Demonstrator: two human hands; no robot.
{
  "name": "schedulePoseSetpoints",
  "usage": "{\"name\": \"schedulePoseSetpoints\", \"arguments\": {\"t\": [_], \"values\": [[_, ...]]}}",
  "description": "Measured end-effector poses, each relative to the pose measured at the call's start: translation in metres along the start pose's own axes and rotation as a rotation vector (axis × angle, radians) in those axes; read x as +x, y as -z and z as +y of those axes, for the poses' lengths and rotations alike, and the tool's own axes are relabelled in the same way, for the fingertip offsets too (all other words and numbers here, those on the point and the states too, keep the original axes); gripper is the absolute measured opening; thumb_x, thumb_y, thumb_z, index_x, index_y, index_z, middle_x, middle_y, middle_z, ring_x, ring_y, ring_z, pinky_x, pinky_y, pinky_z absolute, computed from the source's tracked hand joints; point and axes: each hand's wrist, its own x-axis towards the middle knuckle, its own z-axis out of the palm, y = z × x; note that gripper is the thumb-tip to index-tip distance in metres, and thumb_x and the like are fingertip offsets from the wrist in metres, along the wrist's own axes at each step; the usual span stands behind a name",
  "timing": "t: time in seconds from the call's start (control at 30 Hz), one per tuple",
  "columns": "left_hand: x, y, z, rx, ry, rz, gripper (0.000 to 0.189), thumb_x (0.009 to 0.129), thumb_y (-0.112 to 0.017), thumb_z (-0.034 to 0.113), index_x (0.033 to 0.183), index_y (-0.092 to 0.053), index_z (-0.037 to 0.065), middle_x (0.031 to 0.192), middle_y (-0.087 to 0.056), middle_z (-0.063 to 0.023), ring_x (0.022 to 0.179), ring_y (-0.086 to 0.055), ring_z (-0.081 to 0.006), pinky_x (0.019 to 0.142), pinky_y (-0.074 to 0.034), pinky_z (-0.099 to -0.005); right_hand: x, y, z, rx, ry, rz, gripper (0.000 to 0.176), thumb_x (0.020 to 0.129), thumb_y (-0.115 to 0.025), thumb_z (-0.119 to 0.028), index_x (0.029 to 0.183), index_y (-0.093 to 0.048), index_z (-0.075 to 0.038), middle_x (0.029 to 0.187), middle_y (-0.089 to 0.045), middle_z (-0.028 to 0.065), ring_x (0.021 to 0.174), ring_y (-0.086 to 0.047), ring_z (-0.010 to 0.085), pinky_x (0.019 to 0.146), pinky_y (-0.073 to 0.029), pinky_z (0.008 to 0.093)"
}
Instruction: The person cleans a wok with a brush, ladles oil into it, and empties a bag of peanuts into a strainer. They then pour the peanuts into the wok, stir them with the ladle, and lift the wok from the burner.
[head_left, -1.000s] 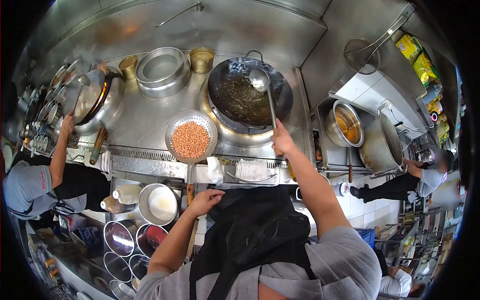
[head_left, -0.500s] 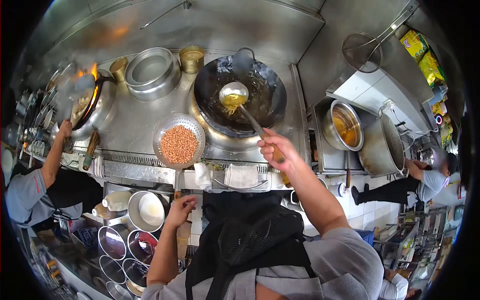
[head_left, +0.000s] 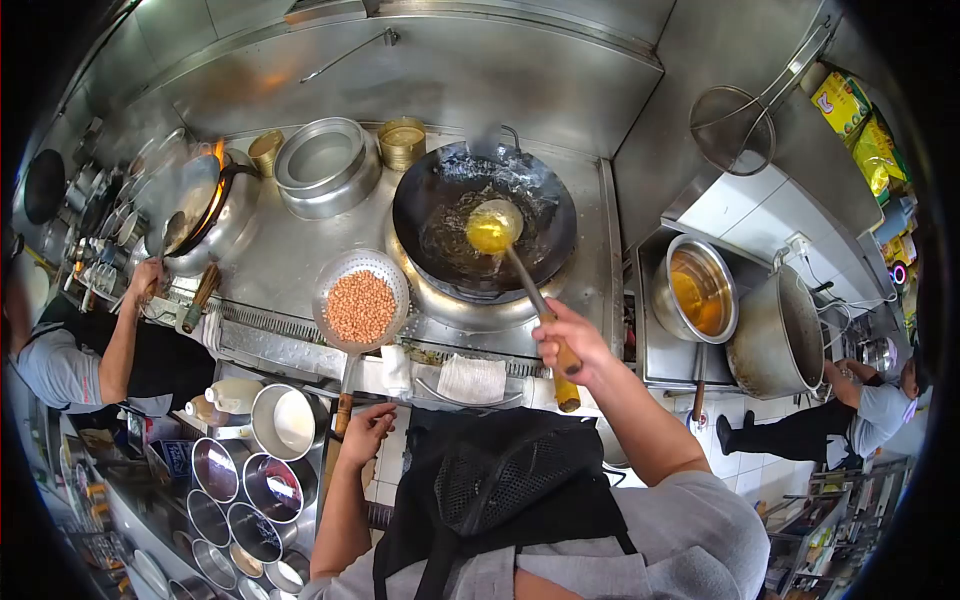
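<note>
My right hand is closed round the wooden handle of a ladle, whose bowl holds yellow liquid over the black wok. Dark, bubbling liquid fills the wok's bottom. Loosely curled and with nothing in it, my left hand is just right of the wooden handle of a perforated strainer. Reddish-brown peanuts lie in the strainer, which rests at the stove's front edge.
A lidless metal pot and brass-coloured tins stand behind. At left, a co-worker's hand is by a flaming wok. Right are a pot of amber liquid and a tall pot. Containers stand lower left.
The ladle's bowl has moved slightly right and down in view, with my right hand. The strainer's handle now shows left of my left hand. The whole view has shifted a little.
</note>
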Motion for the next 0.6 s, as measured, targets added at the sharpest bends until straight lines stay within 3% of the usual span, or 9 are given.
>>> {"name": "schedulePoseSetpoints", "arguments": {"t": [0.17, 0.27, 0.3, 0.37, 0.4, 0.43, 0.47, 0.53, 0.6], "values": [[0.003, -0.01, 0.007, 0.098, 0.043, -0.041, 0.03, 0.096, -0.058, 0.014, 0.123, -0.062, 0.002, 0.098, -0.067, -0.004, 0.08, -0.06, -0.0096, 0.07, -0.049, -0.0249, 0.052, 0.021, -0.006, 0.213, -0.027, -0.143, 0.08, 0.087, -0.057, 0.001, 0.153, -0.018, -0.022, 0.086, -0.056, 0.01, 0.057, -0.051, 0.0153, 0.046, -0.042, 0.0301], [0.007, -0.01, 0.005, 0.189, 0.007, -0.065, 0.031, 0.095, -0.058, 0.014, 0.123, -0.062, 0.002, 0.098, -0.067, -0.0041, 0.08, -0.06, -0.0096, 0.07, -0.049, -0.0252, 0.071, 0.018, 0.01, -0.463, 0.194, 0.057, 0.081, 0.089, -0.052, -0.001, 0.155, -0.012, -0.024, 0.086, -0.055, 0.0097, 0.056, -0.052, 0.0163, 0.046, -0.044, 0.0324], [0.006, -0.009, 0.004, 0.189, 0.007, -0.062, 0.031, 0.095, -0.058, 0.014, 0.123, -0.062, 0.002, 0.098, -0.067, -0.0041, 0.08, -0.06, -0.0096, 0.07, -0.049, -0.0252, 0.065, 0.014, 0.013, -0.463, 0.193, 0.055, 0.081, 0.089, -0.052, -0.001, 0.155, -0.012, -0.024, 0.086, -0.055, 0.0097, 0.056, -0.052, 0.0163, 0.046, -0.044, 0.0324], [0.005, -0.006, 0.002, 0.203, -0.005, -0.061, 0.031, 0.095, -0.059, 0.014, 0.123, -0.062, 0.002, 0.097, -0.067, -0.0041, 0.08, -0.061, -0.0103, 0.069, -0.049, -0.0255, 0.047, 0.006, 0.019, -1.031, 0.157, 0.292, 0.084, 0.088, -0.053, 0.0, 0.156, -0.008, -0.023, 0.086, -0.053, 0.0084, 0.055, -0.051, 0.0166, 0.046, -0.045, 0.0335], [0.002, -0.006, 0.002, 0.2, -0.003, -0.059, 0.031, 0.095, -0.059, 0.014, 0.123, -0.062, 0.002, 0.097, -0.067, -0.0041, 0.08, -0.061, -0.0103, 0.069, -0.049, -0.0255, 0.057, 0.019, 0.034, -1.177, 0.332, 0.322, 0.088, 0.087, -0.053, 0.0, 0.156, -0.005, -0.023, 0.085, -0.051, 0.0074, 0.054, -0.051, 0.0167, 0.046, -0.045, 0.0334], [-0.002, -0.007, 0.002, 0.159, 0.009, -0.024, 0.03, 0.094, -0.06, 0.015, 0.121, -0.064, 0.002, 0.09, -0.067, -0.0046, 0.078, -0.061, -0.011, 0.069, -0.05, -0.0267, 0.06, 0.035, 0.046, -1.18, 0.331, 0.321, 0.088, 0.087, -0.053, 0.0, 0.156, -0.005, -0.023, 0.085, -0.051, 0.0074, 0.054, -0.051, 0.0167, 0.046, -0.045, 0.0334], [-0.005, -0.008, 0.001, 0.118, 0.02, 0.008, 0.029, 0.093, -0.06, 0.015, 0.119, -0.065, 0.001, 0.083, -0.068, -0.005, 0.076, -0.062, -0.0118, 0.068, -0.05, -0.028, 0.043, 0.028, 0.045, -0.927, 0.256, 0.263, 0.085, 0.089, -0.051, 0.0, 0.156, -0.005, -0.024, 0.081, -0.051, 0.0065, 0.053, -0.051, 0.016, 0.045, -0.044, 0.0328], [-0.004, -0.006, -0.011, 0.143, 0.032, -0.002, 0.03, 0.093, -0.061, 0.016, 0.118, -0.065, 0.001, 0.084, -0.069, -0.0065, 0.076, -0.063, -0.0125, 0.069, -0.05, -0.0284, 0.008, 0.003, 0.032, -0.449, 0.125, 0.188, 0.08, 0.091, -0.05, 0.001, 0.155, -0.011, -0.025, 0.08, -0.053, 0.0067, 0.053, -0.051, 0.0145, 0.044, -0.041, 0.0294], [0.0, -0.004, -0.02, 0.167, 0.04, -0.01, 0.03, 0.092, -0.061, 0.016, 0.118, -0.065, 0.001, 0.085, -0.069, -0.008, 0.076, -0.064, -0.0131, 0.069, -0.051, -0.0288, 0.004, 0.006, 0.017, -0.221, 0.062, 0.094, 0.078, 0.089, -0.052, 0.001, 0.153, -0.015, -0.025, 0.082, -0.054, 0.0077, 0.054, -0.05, 0.0138, 0.044, -0.039, 0.028]]}}
